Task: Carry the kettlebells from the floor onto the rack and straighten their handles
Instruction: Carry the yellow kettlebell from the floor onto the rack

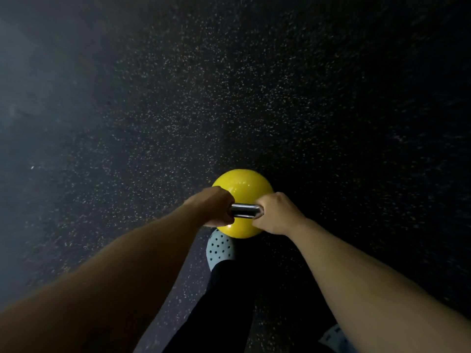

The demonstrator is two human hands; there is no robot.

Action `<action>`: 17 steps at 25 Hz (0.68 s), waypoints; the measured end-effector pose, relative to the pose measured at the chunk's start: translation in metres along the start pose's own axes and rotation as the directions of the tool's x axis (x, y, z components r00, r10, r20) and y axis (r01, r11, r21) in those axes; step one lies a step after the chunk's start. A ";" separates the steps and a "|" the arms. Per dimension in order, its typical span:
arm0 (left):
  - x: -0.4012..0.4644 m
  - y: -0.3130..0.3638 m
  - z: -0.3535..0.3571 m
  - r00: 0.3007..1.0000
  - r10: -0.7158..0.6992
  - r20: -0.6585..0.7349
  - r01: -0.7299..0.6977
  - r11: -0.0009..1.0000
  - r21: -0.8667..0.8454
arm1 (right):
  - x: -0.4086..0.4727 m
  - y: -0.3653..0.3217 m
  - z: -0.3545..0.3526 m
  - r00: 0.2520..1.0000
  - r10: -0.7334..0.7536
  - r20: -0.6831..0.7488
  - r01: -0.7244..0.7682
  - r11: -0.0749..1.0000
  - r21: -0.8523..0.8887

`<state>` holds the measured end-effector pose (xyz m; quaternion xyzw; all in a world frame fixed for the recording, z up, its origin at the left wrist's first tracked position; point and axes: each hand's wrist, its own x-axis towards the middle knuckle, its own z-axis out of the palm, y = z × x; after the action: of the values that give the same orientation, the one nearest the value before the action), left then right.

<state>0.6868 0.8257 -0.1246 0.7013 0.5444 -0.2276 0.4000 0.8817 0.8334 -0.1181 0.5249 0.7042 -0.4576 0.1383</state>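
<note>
The left hand is clenched around the left end of a metal handle, fingers curled over the bar so that the knuckles face up. The right hand grasps the right end of the same handle in the same way. The two fists sit near each other, and only a short stretch of bare bar shows between them. That bar is a smooth, round, polished steel tube that catches the light.

Under the hands, joined to the handle, is the yellow kettlebell. Its body is a glossy, rounded ball with a small bright highlight on its top surface. Most of the ball shows beyond the knuckles, and a narrow band of it shows below the handle, on the side nearer the person. Whether it rests on the floor or hangs just above it cannot be told from this angle.

Both forearms are bare and reach in from the lower corners of the view. Just beside the near edge of the kettlebell is a pale blue clog with round holes in its rounded toe, worn below a black trouser leg. A second pale shoe is partly visible at the bottom edge.

All around is the floor, a dark, matte rubber surface flecked with small light specks.
</note>
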 end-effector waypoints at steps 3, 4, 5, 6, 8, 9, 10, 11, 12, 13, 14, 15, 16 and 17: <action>0.000 0.041 -0.020 0.994 0.101 0.034 -0.104 0.991 0.081 | -0.038 0.019 -0.012 0.991 0.129 -0.034 -0.124 0.984 0.127; 0.001 0.060 -0.029 0.989 0.139 0.046 -0.143 0.982 0.120 | -0.054 0.026 -0.019 0.981 0.183 -0.063 -0.171 0.971 0.167; 0.000 0.081 -0.037 0.983 0.173 0.060 -0.180 0.973 0.146 | -0.072 0.035 -0.026 0.968 0.232 -0.095 -0.211 0.958 0.193; -0.002 0.103 -0.046 0.976 0.201 0.080 -0.211 0.963 0.166 | -0.091 0.043 -0.031 0.955 0.268 -0.124 -0.239 0.949 0.207; -0.007 0.152 -0.061 0.958 0.261 0.122 -0.282 0.934 0.219 | -0.132 0.061 -0.044 0.926 0.334 -0.175 -0.285 0.925 0.252; -0.008 0.180 -0.068 0.944 0.294 0.152 -0.325 0.910 0.257 | -0.153 0.073 -0.050 0.906 0.375 -0.197 -0.314 0.906 0.283; -0.008 0.209 -0.077 0.927 0.327 0.182 -0.369 0.881 0.297 | -0.174 0.086 -0.058 0.880 0.420 -0.224 -0.343 0.886 0.313; -0.003 0.240 -0.087 0.906 0.370 0.206 -0.421 0.840 0.341 | -0.193 0.101 -0.069 0.850 0.464 -0.250 -0.368 0.862 0.349; 0.003 0.272 -0.099 0.884 0.409 0.227 -0.468 0.796 0.385 | -0.211 0.117 -0.080 0.823 0.505 -0.260 -0.388 0.834 0.393; 0.009 0.302 -0.111 0.865 0.435 0.251 -0.502 0.758 0.416 | -0.226 0.131 -0.091 0.803 0.537 -0.258 -0.395 0.805 0.443; 0.013 0.332 -0.122 0.846 0.458 0.273 -0.533 0.726 0.435 | -0.238 0.146 -0.102 0.786 0.562 -0.257 -0.387 0.773 0.503; 0.020 0.366 -0.132 0.823 0.489 0.289 -0.567 0.685 0.458 | -0.254 0.164 -0.115 0.759 0.587 -0.282 -0.363 0.741 0.566; 0.026 0.400 -0.141 0.803 0.518 0.295 -0.593 0.638 0.491 | -0.269 0.181 -0.128 0.723 0.611 -0.322 -0.341 0.721 0.603; 0.032 0.441 -0.150 0.776 0.553 0.304 -0.619 0.573 0.537 | -0.290 0.201 -0.142 0.674 0.647 -0.357 -0.338 0.700 0.630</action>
<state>1.0963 0.9271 0.0753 0.9183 0.1560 -0.2807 0.2313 1.2157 0.7744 0.0541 0.8268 0.3867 -0.3974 -0.0943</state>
